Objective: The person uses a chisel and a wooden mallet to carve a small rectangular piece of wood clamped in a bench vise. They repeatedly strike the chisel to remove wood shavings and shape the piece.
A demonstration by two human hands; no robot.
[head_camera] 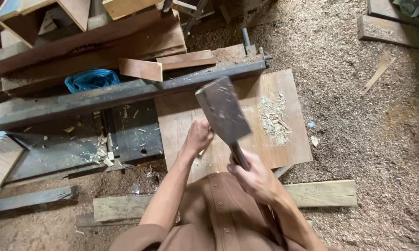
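A: What is the biggest thing here?

B: The ground (358, 116), all covered w/ sawdust and shavings. On it, at left, a pile of dark planks and a long dark beam (102, 95) that runs across, approx. from left edge to the centre top.

A: And nearer to the person?

B: A light plywood board (284, 148) lies flat, just under the beam's right end. A pale plank (321, 193) lies on the ground below it, near the person's knees. The brown garment (219, 209) w/ buttons fills the bottom centre.

A: The hands?

B: The right hand (256, 179) is closed tight around the handle of a wooden mallet (222, 110). The mallet head is big, dark, speckled w/ dust, and raised in the air above the board, tilted to the upper left. The left hand (198, 136) is curled into a fist low on the board, just left of the mallet head. It seems to hold smth. small, but I cannot tell what it is; the fingers hide it.

A: Smaller things?

B: A blue plastic bag (91, 79) is tucked between the planks at left. A small heap of wood chips (273, 120) sits on the board, right of the mallet. Few chips also lie on the dark panel at left.
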